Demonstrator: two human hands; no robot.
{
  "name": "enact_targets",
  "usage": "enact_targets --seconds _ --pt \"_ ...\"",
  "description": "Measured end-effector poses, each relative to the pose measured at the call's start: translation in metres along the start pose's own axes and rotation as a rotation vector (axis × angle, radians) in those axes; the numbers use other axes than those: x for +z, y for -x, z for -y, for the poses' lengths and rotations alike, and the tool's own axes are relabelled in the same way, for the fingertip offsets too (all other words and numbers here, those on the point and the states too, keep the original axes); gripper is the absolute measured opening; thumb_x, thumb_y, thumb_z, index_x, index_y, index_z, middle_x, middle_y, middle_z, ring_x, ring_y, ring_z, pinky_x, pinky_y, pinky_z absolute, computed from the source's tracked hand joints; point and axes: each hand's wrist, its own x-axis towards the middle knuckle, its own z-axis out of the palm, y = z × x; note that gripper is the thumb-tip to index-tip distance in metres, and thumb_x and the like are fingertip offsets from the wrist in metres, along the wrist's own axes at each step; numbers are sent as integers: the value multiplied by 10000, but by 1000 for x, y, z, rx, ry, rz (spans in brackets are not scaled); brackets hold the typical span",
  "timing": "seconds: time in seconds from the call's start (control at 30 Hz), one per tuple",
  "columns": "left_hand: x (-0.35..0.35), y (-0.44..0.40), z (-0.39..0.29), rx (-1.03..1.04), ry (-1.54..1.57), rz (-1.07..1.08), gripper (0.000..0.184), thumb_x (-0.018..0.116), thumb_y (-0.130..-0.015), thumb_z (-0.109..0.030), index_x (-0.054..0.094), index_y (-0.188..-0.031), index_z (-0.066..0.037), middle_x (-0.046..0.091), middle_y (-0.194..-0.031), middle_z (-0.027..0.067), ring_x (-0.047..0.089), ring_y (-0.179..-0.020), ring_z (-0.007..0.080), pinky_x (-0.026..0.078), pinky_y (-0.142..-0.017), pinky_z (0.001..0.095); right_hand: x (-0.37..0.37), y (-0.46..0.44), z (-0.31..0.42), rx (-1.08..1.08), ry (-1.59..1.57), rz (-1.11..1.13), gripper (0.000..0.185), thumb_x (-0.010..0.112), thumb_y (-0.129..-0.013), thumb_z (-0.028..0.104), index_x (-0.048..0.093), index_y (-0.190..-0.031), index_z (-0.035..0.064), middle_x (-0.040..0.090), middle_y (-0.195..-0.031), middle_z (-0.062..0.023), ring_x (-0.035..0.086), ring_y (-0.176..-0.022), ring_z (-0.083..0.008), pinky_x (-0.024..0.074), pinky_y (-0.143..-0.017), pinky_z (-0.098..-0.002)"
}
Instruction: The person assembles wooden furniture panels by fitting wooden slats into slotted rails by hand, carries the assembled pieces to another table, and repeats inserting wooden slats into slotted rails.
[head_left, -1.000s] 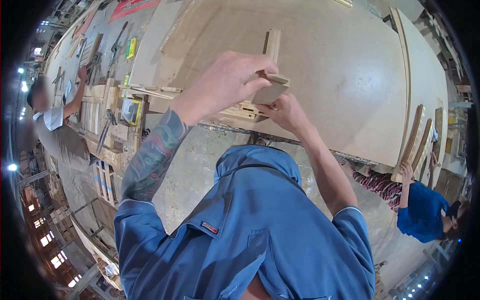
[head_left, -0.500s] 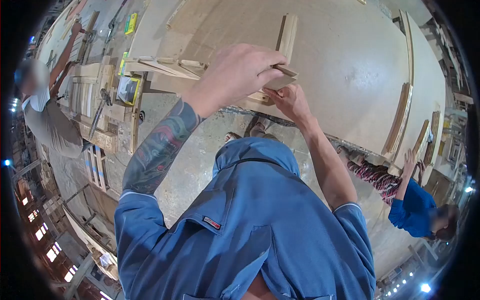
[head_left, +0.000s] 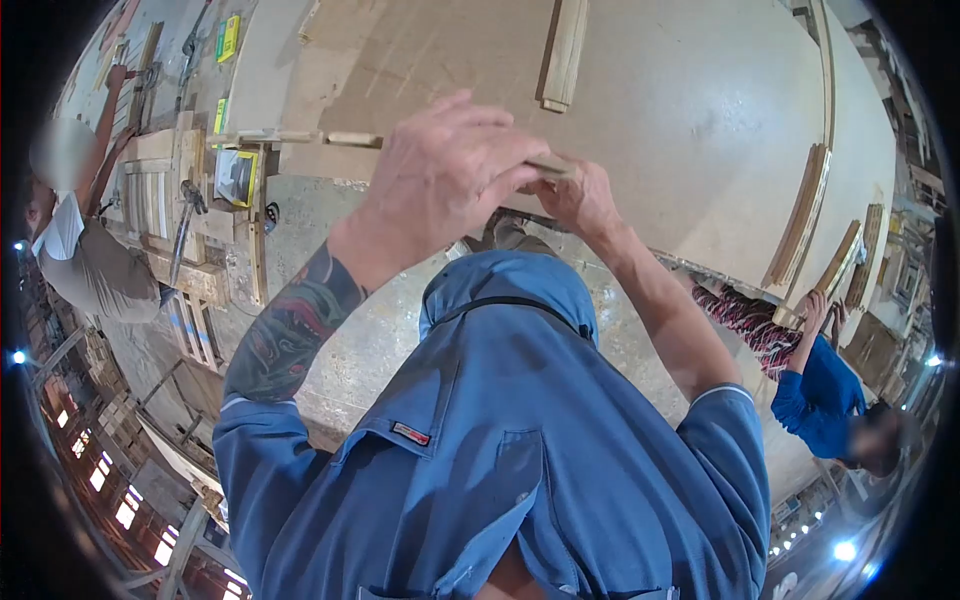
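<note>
Both hands hold a small flat wooden piece (head_left: 553, 166) above the near edge of the large board-topped table (head_left: 690, 110). My left hand (head_left: 445, 165), on the tattooed arm, pinches its left end between thumb and fingers. On the right end, my right hand (head_left: 585, 196) is closed, its fingertips partly hidden behind the piece. Beyond the hands, a pale wooden strip (head_left: 566, 60) lies on the table, pointing away from me. A short strip (head_left: 355, 140) lies left of my left hand.
On the left a person (head_left: 85, 260) reaches over slatted wood, near a clamp (head_left: 186, 225) and a yellow-edged box (head_left: 236, 177). A person in blue (head_left: 825, 390) holds wood at the right table edge. Bundled strips (head_left: 800, 220) lie on the right.
The held piece has turned so that its narrow edge shows more. My left hand has moved slightly left, with its outer fingers lifted. The view has shifted, and the pale strip stands clear of my hands.
</note>
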Motion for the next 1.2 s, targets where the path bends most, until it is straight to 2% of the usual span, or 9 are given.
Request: enact_targets --seconds 0.2,0.27,0.3,0.4,0.6,0.67,0.77,0.9,1.2 --pt "2 6 0 -118 76 74 199 732 -847 -214 736 -1040 -168 715 -864 49 681 -794 266 529 -745 415 4 6 -5 -47 -69 -82 230 705 -875 182 672 -1101 154 690 -823 -83 677 -733 -332 544 -627 -431" --pt "9 -10 -2 -50 90 103 185 721 -854 -246 733 -1022 -170 705 -836 50 670 -765 275 520 -719 416 8 9 -10 86 -172 -26 266 710 -878 173 676 -1140 136 715 -866 -79 702 -764 -308 554 -658 -383" --pt "14 -21 -4 27 111 151 179 710 -861 -278 730 -1004 -173 695 -809 52 659 -735 284 512 -694 418 1 11 0 195 -238 -7 262 673 -867 98 664 -1125 51 693 -1099 -155 663 -1052 -331 525 -851 -391" --pt "33 -30 -15 106 41 137 184 689 -868 -309 714 -954 -149 673 -774 78 655 -742 297 509 -684 423 11 21 -16 171 -338 -100 262 679 -871 107 659 -1124 44 666 -1173 -159 635 -1108 -327 512 -883 -399" --pt "25 -26 -16 164 -55 153 180 709 -847 -278 676 -914 -114 645 -739 94 654 -767 303 502 -698 429 10 22 -11 219 -386 -128 166 670 -854 73 689 -1005 7 722 -925 -171 689 -1000 -345 537 -790 -412" --pt "20 -23 -14 149 -42 156 191 720 -837 -274 663 -914 -108 642 -746 89 654 -775 300 501 -701 427 19 25 -24 -8 -13 -206 134 673 -858 71 655 -987 39 689 -915 -159 685 -762 -331 541 -644 -409" --pt "12 -13 -9 82 14 158 204 731 -825 -258 641 -917 -100 636 -764 81 653 -785 292 500 -700 423 3 20 3 59 -4 -123 118 673 -844 100 669 -961 84 674 -805 -149 656 -690 -365 533 -607 -436" --pt "10 -4 -8 -23 138 163 195 734 -821 -221 625 -931 -102 635 -805 69 648 -791 271 504 -682 405 7 16 0 5 125 -204 139 686 -831 117 678 -970 113 653 -722 -115 657 -680 -350 531 -603 -438" --pt "-5 -1 0 -3 150 186 272 773 -770 -98 660 -1015 -68 676 -908 77 656 -842 298 537 -724 385 -6 8 14 59 90 0 226 713 -774 150 652 -992 145 680 -788 -95 665 -731 -329 539 -632 -452"
